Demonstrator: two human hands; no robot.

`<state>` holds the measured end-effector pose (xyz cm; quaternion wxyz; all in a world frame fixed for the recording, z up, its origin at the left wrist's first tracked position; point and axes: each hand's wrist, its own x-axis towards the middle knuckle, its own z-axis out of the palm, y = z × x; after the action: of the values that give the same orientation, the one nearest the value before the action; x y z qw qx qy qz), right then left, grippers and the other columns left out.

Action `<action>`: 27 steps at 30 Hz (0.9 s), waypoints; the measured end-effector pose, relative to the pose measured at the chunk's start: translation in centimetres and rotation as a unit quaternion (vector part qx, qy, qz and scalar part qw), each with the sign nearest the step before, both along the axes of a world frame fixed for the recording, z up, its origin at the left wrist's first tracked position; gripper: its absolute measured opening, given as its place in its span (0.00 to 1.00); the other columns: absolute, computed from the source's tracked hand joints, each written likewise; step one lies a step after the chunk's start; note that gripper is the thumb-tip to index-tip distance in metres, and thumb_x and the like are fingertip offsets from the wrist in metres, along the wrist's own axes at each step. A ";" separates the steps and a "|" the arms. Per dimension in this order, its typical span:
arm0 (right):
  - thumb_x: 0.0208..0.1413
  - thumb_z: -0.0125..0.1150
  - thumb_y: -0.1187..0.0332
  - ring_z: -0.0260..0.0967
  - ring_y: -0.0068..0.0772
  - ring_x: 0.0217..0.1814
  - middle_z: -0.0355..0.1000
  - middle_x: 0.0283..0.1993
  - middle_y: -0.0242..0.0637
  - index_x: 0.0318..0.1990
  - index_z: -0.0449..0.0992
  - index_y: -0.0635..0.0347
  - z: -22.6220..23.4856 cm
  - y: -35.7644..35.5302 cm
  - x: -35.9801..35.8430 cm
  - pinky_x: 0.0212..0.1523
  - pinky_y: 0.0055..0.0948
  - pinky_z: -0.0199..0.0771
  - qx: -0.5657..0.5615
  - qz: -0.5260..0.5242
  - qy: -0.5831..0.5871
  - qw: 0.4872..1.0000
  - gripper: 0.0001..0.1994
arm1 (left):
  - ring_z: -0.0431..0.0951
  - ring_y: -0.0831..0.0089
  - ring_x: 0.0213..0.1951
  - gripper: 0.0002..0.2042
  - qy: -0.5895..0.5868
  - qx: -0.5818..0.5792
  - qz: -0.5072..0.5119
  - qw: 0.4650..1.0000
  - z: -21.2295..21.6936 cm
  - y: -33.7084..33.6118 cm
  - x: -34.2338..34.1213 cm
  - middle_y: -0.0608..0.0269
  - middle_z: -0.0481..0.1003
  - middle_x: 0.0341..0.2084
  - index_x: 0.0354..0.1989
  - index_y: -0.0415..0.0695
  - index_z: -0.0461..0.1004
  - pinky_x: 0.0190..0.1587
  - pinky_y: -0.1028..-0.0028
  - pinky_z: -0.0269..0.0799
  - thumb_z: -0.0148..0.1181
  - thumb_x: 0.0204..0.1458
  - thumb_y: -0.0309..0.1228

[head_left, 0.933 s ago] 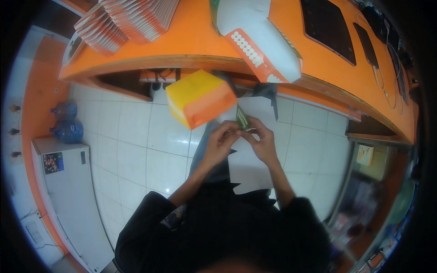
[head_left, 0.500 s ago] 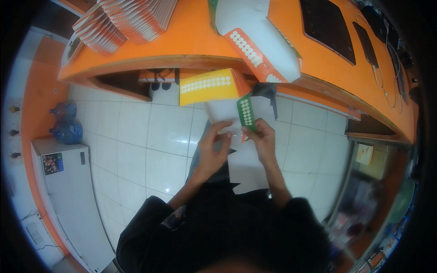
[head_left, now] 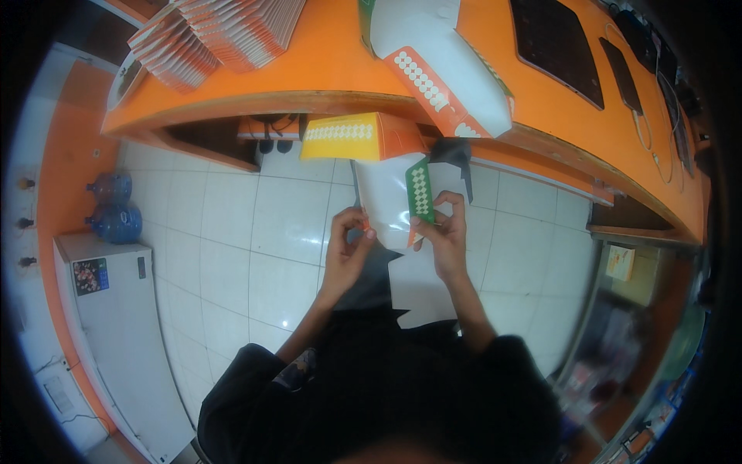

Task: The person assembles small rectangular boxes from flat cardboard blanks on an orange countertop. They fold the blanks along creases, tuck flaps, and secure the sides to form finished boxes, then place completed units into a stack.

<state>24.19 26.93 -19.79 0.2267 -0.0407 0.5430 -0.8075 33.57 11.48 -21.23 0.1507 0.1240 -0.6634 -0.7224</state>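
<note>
I hold a partly folded cardboard box (head_left: 382,193) in front of me, below the counter edge. Its inside is white, its top panel is yellow-orange with white dots, and a green dotted flap stands on its right side. My left hand (head_left: 346,246) grips the lower left edge of the box. My right hand (head_left: 442,230) pinches the green flap and the lower right edge. Both forearms come up from my dark sleeves.
An orange counter (head_left: 325,69) curves across the top with a stack of flat folded boxes (head_left: 216,35), an unfolded white and orange box blank (head_left: 440,58) and dark flat devices (head_left: 556,46). Below lie white floor tiles, water bottles (head_left: 116,209) and a white cabinet (head_left: 116,309).
The box has turned from showing its orange outside to showing its white inside, and my hands have spread apart and moved slightly down along its lower edges.
</note>
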 end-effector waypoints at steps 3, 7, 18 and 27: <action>0.53 0.61 0.79 0.72 0.23 0.31 0.74 0.37 0.44 0.46 0.55 0.53 0.4 0.1 0.1 0.20 0.20 0.72 0.002 0.008 0.000 1.000 0.21 | 0.67 0.75 0.46 0.14 -0.036 0.071 -0.031 0.996 0.4 0.0 0.2 0.62 0.64 0.48 0.50 0.44 0.63 0.46 0.75 0.70 0.56 0.57 0.25; 0.52 0.62 0.79 0.71 0.23 0.33 0.74 0.37 0.43 0.48 0.55 0.54 0.7 0.2 0.6 0.21 0.20 0.72 -0.008 0.020 0.005 1.000 0.22 | 0.69 0.74 0.46 0.15 -0.063 0.159 -0.066 0.983 1.1 -0.2 0.4 0.62 0.65 0.46 0.51 0.42 0.63 0.46 0.75 0.70 0.56 0.57 0.25; 0.44 0.71 0.75 0.75 0.29 0.45 0.73 0.49 0.43 0.62 0.60 0.58 1.0 1.8 0.7 0.53 0.33 0.71 0.113 0.129 0.228 0.958 0.36 | 0.68 0.72 0.53 0.24 -0.053 0.067 -0.107 0.991 3.3 -1.6 0.4 0.56 0.63 0.55 0.59 0.41 0.62 0.46 0.74 0.73 0.58 0.53 0.19; 0.45 0.71 0.74 0.76 0.31 0.46 0.76 0.48 0.44 0.62 0.64 0.55 2.3 2.4 1.6 0.54 0.33 0.71 0.191 0.143 0.175 0.955 0.34 | 0.72 0.66 0.53 0.28 -0.049 -0.028 -0.150 0.987 4.4 -1.9 1.2 0.54 0.68 0.52 0.61 0.44 0.64 0.51 0.71 0.72 0.61 0.48 0.18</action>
<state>25.83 29.36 -17.49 0.2447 -0.2145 0.7068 -0.6281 34.75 9.60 -16.86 0.0116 0.0543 -0.7009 -0.7111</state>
